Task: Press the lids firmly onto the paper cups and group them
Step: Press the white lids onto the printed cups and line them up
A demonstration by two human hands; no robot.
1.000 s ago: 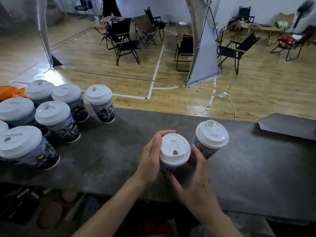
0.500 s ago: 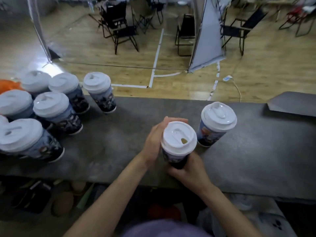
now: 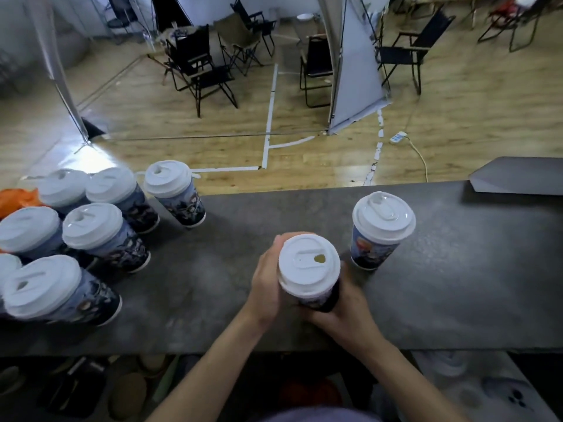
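- Close to the front edge of the tabletop, the held cup is upright between both hands. Its white lid is on, sip hole up.
- The left hand has its grip curled round the cup's left side. The right hand has its grip wrapped round the lower body.
- The cup print is dark cartoon art; any lettering is too blurred to read.
- A second cup, lidded, stands near, just beyond and to the right.
- Bare tabletop lies between the hands and the grouped cups, all lidded, at the left.
- An orange bag lies behind that group, and a grey board sits far right.
- Past the far edge, the wooden floor holds folding chairs, a white panel and a power strip.
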